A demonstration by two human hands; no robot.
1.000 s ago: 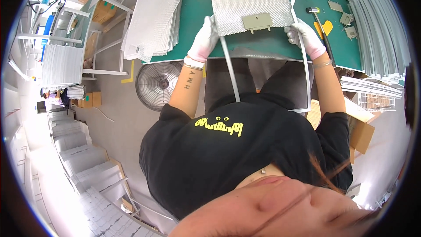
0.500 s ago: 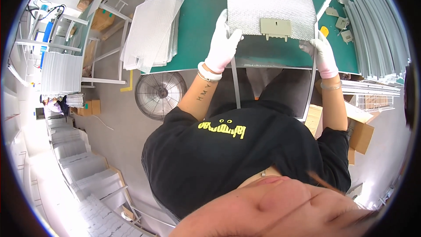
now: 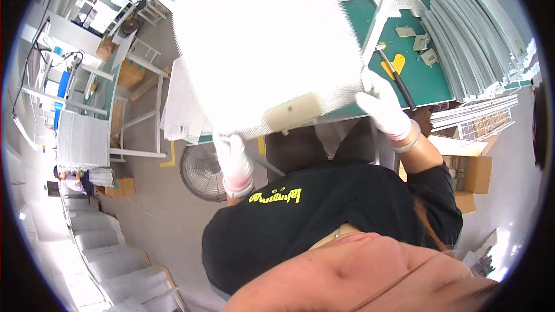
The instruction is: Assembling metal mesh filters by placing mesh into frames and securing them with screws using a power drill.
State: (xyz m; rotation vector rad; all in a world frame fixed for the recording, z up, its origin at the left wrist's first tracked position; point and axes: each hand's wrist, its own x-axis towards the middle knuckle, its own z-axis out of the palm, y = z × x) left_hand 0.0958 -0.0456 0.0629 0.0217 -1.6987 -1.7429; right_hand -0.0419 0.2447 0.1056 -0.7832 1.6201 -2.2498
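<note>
mesh panel (image 3: 260,46) lifted at upper centre over desk (image 3: 430,78) | left hand (image 3: 234,162) and right hand (image 3: 384,107) fingers gripping its lower edge | I am judging the overhanging panel risks swinging, slipping onto floor fan (image 3: 202,173)

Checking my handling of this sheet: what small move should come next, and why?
Probably lower the white mesh filter panel flat onto the green bench top. Both gloved hands, left hand and right hand, hold only its near edge, lifted and tilted.
</note>
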